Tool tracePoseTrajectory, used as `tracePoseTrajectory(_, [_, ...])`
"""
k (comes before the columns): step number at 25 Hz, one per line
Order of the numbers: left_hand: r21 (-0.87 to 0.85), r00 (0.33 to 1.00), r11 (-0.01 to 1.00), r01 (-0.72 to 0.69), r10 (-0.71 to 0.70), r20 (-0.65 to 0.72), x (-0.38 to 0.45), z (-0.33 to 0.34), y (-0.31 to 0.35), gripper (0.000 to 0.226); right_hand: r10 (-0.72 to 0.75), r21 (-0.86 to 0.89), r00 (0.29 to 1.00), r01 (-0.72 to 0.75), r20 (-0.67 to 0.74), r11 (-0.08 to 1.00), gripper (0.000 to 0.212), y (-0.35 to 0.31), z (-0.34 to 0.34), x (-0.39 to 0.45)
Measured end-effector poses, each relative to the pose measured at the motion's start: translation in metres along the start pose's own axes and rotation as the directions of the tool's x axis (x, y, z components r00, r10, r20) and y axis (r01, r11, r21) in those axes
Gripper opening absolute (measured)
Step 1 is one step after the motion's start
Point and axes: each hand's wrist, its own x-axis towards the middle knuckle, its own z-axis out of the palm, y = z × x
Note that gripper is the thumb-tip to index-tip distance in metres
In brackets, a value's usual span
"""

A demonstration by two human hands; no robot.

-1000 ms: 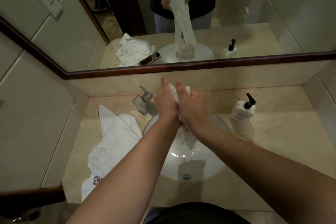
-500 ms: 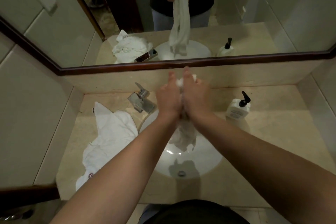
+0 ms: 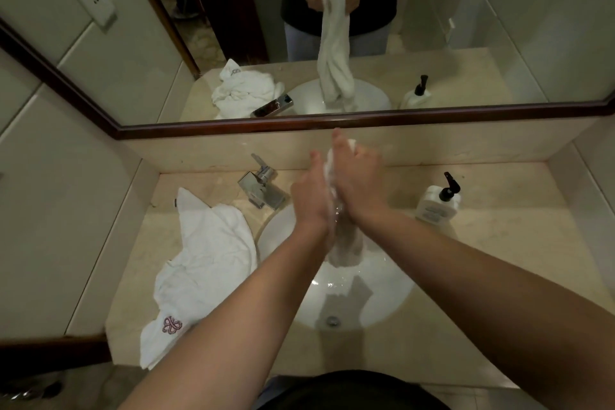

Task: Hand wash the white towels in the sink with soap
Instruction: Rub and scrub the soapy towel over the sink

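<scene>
Towel point(image 3: 344, 248) higher than before, between left hand point(image 3: 311, 198) and right hand point(image 3: 357, 183).

Occluded and cropped regions, head view

The wet towel point(image 3: 344, 248) is mostly hidden between the left hand point(image 3: 311, 201) and right hand point(image 3: 357, 181); the grip contact is not visible. Both forearms run off the bottom edge. The soap bottle point(image 3: 434, 205) label is too small to read. The sink point(image 3: 391, 289) near-left rim is covered by the left forearm.
</scene>
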Motion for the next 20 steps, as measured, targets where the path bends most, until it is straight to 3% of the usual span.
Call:
tracePoseTrajectory(2, [-0.032,1.000,0.999,0.022,-0.022,0.012,0.001,0.001,0.001,0.054,0.005,0.040,1.000,-0.005,-0.010,0.999,0.058,-0.002,0.001,-0.002])
tracePoseTrajectory(5, [-0.044,1.000,0.999,0.009,-0.009,0.016,0.007,-0.007,0.007,0.060,-0.106,-0.026,0.988,0.109,0.112,0.994,0.060,-0.003,0.002,-0.018])
tracePoseTrajectory(8, [0.063,0.990,0.996,-0.061,0.052,0.134,-0.003,0.000,0.005,0.065,-0.036,0.062,0.999,0.037,-0.002,0.997,0.059,-0.011,-0.009,0.005])
tracePoseTrajectory(12, [-0.018,0.999,0.999,-0.037,0.037,0.017,0.003,-0.005,0.014,0.063,-0.156,0.015,0.986,0.156,0.060,0.988,0.060,-0.006,0.001,-0.022])
tracePoseTrajectory(16, [0.049,0.989,0.995,-0.092,0.085,0.119,-0.005,0.002,0.007,0.083,-0.028,0.085,0.999,0.031,-0.036,0.996,0.059,-0.014,-0.007,0.000])
tracePoseTrajectory(20, [-0.061,0.997,0.998,-0.033,0.037,0.067,0.005,-0.005,0.015,0.087,-0.153,-0.008,0.986,0.154,0.073,0.988,0.058,-0.016,-0.003,-0.016])
